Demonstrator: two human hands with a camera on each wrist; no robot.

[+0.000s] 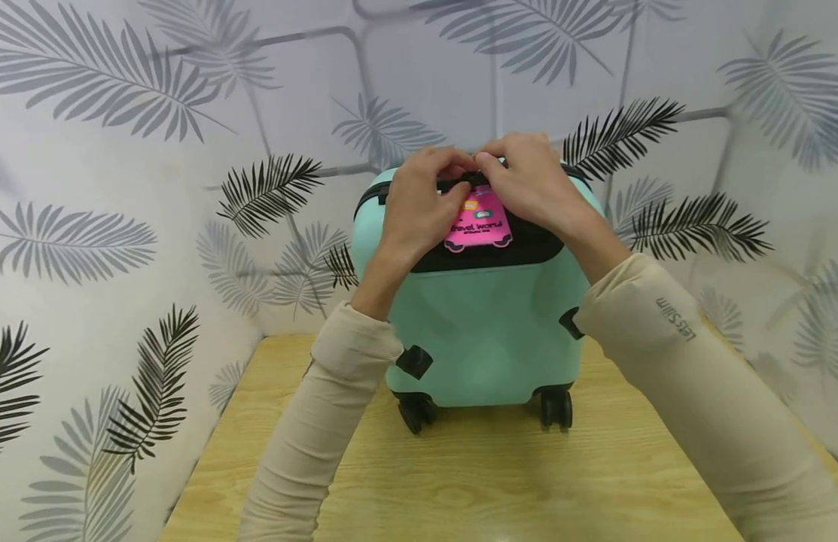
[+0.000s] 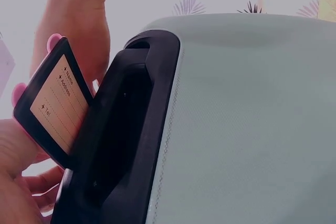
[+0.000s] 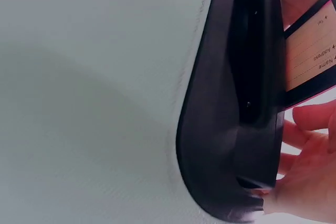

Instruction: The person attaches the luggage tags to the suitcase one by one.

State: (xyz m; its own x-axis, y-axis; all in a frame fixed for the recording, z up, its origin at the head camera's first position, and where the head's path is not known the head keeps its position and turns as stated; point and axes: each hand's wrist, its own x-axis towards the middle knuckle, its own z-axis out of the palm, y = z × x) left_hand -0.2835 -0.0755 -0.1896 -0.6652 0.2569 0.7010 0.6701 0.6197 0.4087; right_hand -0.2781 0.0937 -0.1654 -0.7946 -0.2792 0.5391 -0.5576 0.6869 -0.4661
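Note:
A mint-green suitcase (image 1: 489, 331) stands upright on its black wheels, with a black handle (image 2: 118, 124) set in a dark panel at its top. From that handle hangs a pink luggage tag (image 1: 482, 226), lettered "travel world". Its back, a card with name, address and tel lines (image 2: 60, 106), shows in the left wrist view. My left hand (image 1: 422, 199) pinches at the tag's upper left, thumb at its edge and fingers bent over the handle. My right hand (image 1: 530, 177) meets it from the other side, thumb and curled fingers at the tag's top end. The hands hide the strap.
Under the suitcase is a wood-grain table (image 1: 459, 482). Close behind it rises a pale wall covering (image 1: 310, 90) with grey and black leaf prints. Black corner pieces (image 1: 415, 362) sit low on the suitcase's front, above the wheels (image 1: 556, 407).

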